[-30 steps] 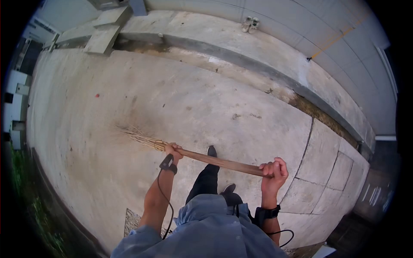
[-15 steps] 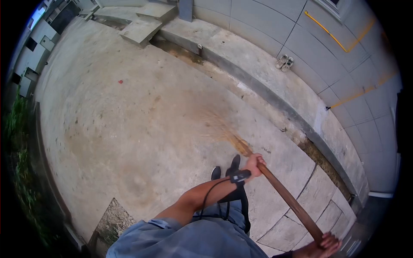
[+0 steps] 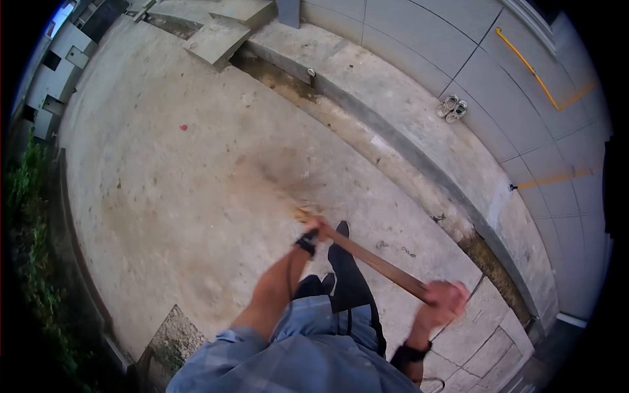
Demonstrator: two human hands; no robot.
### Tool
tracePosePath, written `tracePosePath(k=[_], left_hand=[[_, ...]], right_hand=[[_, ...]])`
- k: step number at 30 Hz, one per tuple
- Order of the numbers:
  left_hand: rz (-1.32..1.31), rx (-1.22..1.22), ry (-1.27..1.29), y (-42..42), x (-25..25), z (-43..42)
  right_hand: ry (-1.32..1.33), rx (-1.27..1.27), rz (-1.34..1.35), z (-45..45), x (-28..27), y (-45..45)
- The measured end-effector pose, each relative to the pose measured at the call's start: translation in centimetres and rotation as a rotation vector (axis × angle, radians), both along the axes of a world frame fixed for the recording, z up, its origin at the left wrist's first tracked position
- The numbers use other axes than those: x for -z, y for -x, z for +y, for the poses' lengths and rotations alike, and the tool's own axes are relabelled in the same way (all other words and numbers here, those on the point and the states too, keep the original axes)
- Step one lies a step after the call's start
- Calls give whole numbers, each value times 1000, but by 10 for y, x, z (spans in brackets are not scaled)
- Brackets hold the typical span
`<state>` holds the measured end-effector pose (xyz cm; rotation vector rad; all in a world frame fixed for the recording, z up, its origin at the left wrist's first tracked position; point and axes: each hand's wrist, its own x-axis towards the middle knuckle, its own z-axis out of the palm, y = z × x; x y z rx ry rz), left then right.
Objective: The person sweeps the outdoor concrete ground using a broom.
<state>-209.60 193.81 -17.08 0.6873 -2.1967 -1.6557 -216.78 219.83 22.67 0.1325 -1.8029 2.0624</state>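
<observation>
A broom with a long brown wooden handle slants across the front of my body, its bristle end up and to the left. My left hand is wrapped round the handle's lower part, just above the bristles. Around the top end of the handle, at the right, my right hand is closed, somewhat blurred. The bristles are smeared by motion over the concrete ground. Both wrists carry black bands with cables.
A drainage channel runs diagonally beyond the ground, with a raised ledge behind it. Shoes stand on the ledge by the grey wall. Concrete steps lie at the top, green plants at the left, and a small red object on the ground.
Since half a second ago, both hands and the broom have swung left, and the right hand has come up. Over the full second, the view has turned and the shoes appear farther right.
</observation>
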Motion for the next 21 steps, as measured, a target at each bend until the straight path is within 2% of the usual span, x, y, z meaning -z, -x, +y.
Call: tracePosePath(k=[1,2,3,4,5,6,9,11,12,13,14,15,16,18,19,21], left_hand=[[-133,-139,-130,-14,-12,-47],[-215,-363,-473,-20,-30,-86],[-175,-753,-963,-18,-58,-116],[-126,-1049,-1160,-17,-86,-131],[-81,-1221,-1214,-18,-113,-136],[28,-1260,-1296,-25,-119,-140],[55,-1305,-1208,1,-162,-116],[190,-1229,-1374,36,-191,-88],[191,-1195,-1500,54,-190,-74],[119,-1109,-1506,72,-194,-57],[201,-1004,-1796,84,-182,-40],[155,-1010,-1653,106,-189,-18],[116,-903,-1783,123,-198,0],[39,-816,-1874,151,-196,39],[-28,-773,-1910,162,-214,53],[-160,-633,-1985,178,-226,72]], right_hand=[[-102,-138,-236,-29,12,12],[44,-258,-313,-46,37,24],[191,-376,-385,-62,59,37],[189,-384,-392,-69,69,49],[276,-355,-490,-71,76,59],[354,-329,-594,-68,77,66],[355,-291,-546,-44,76,98],[346,-177,-489,-25,56,123],[246,-94,-415,-12,46,134],[254,-71,-345,6,36,144],[181,-49,-234,29,27,150],[161,7,-215,55,12,154],[169,22,-153,79,-4,144],[183,49,-29,124,-38,125],[154,96,-5,123,-68,109],[308,244,207,73,-124,76]])
